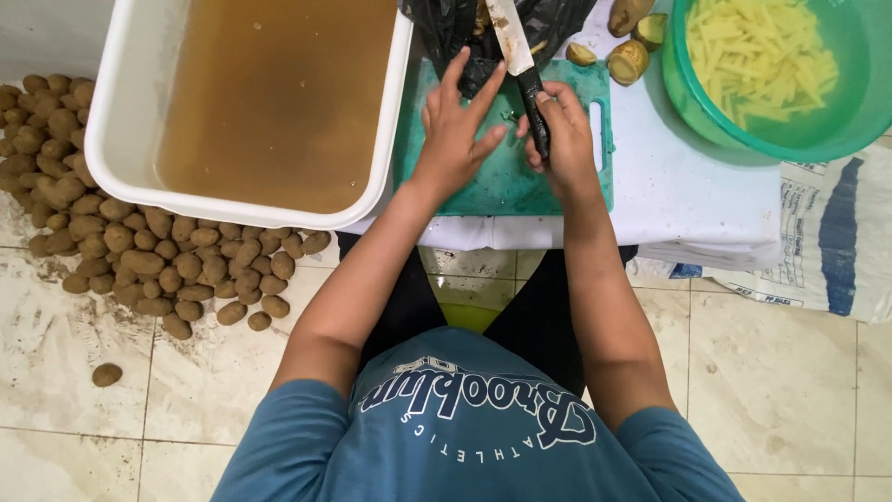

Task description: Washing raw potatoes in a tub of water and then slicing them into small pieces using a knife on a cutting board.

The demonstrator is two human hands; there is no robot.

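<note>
Right hand (564, 130): closed around the black handle of a knife (517, 58), blade pointing away from the body over the far edge of the board; the firm wrap suits control of the blade.
Left hand (455, 130): open, fingers spread, palm down on the cutting board (502, 191); holds nothing, apparently steadying or sweeping the surface.
Cutting board: green, on the white table (692, 200) directly before the person, within reach of both hands.
Black bag (455, 33): at the board's far edge, placed to take scraps, I judge.
Green basin (850, 112): to the right, water with cut potato strips.
White tub (125, 130): to the left, murky brown water.
Peeled potato pieces (628, 58): between board and basin.
Unpeeled potatoes (130, 242): heaped on the floor at left.
</note>
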